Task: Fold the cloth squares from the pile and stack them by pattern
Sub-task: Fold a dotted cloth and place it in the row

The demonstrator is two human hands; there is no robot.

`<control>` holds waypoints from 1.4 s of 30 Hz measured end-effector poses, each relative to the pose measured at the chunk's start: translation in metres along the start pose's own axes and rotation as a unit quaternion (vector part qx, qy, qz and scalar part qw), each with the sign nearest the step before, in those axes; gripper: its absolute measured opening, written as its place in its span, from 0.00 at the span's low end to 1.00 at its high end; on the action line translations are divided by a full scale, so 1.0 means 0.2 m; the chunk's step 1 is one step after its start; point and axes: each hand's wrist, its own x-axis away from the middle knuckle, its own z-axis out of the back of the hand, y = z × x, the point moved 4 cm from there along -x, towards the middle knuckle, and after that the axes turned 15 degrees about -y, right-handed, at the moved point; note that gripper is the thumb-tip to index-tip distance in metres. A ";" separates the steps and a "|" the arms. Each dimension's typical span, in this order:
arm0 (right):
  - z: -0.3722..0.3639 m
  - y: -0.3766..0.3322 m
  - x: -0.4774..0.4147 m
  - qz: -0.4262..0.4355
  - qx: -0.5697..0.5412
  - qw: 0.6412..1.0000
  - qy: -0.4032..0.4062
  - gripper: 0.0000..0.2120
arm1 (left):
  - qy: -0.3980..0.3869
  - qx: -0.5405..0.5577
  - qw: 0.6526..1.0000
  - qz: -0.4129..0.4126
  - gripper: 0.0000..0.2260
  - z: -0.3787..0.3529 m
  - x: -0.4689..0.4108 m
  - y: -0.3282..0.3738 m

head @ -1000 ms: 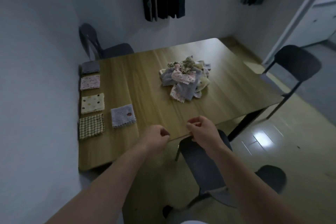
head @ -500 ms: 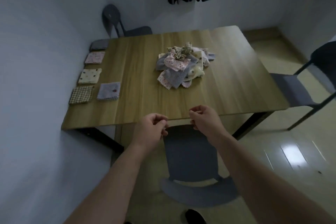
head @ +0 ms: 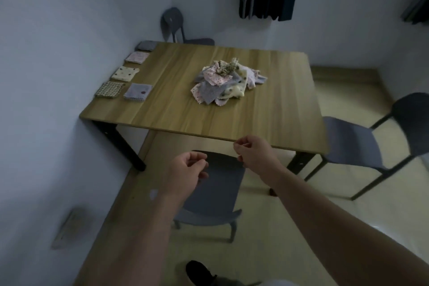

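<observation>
Change: a second ago our left hand (head: 188,169) and right hand (head: 254,153) hung over the near edge of the table (head: 278,123); now the left hangs short of it and the right just reaches it, while pile and stacks lie as they did
Meaning: we judge that we have stepped back or shifted, not started a fold; no new square has been taken, so the next reach must go forward again

Table: ahead of both hands, its near edge just beyond the right hand's knuckles
Containers: we see no box, tray or basket; the table alone bears the cloth
Near chair (head: 213,193): tucked under the table, its seat below and just beyond the left hand
Side chair (head: 371,141): well to the right of the right hand
Pile (head: 228,82): loose mixed squares heaped mid-table, straight ahead of both hands and well apart from them

Stacks: five, all far ahead and left of the left hand
Checked stack (head: 110,89): nearest us, at the table's left edge
Lilac stack (head: 138,91): just beside the checked one, on its right
Cream dotted stack (head: 125,73): next beyond
Pink stack (head: 137,57): beyond that
Grey stack (head: 146,45): farthest, at the corner

Left hand: fingers loosely curled, nothing in them
Right hand: fingers loosely curled, thumb near forefinger, no cloth that we can see between them
</observation>
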 end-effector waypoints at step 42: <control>1.93 -0.08 -1.52 0.082 0.313 0.924 -0.204 0.10 | 0.189 -0.087 0.970 0.128 0.08 -0.96 -2.01 0.66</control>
